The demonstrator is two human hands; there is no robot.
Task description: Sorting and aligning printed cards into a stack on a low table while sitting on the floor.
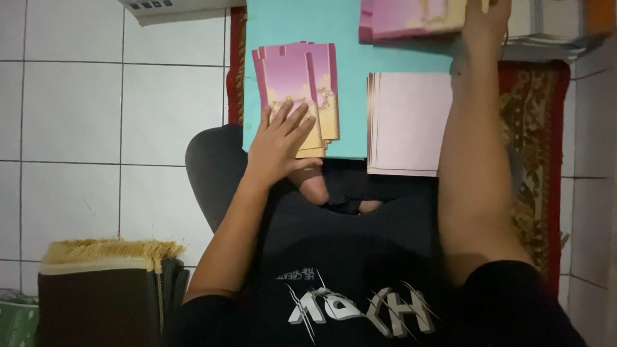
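left hand (277, 142): lies flat, fingers spread, on pink-and-cream card stack (302, 90) | right hand (483, 22): reaches to second pink card stack (411, 18) at the top edge, grip hidden | surface: turquoise sheet (350, 77) | plain pale-pink pile (406, 122) just beside right forearm | red patterned rug (536, 128) on white tile floor (96, 115)

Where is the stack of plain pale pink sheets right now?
In the head view, the stack of pale pink sheets lies right of centre, half on the turquoise board, just inside the person's outstretched right arm and right of the pink-and-yellow cards under the left hand.
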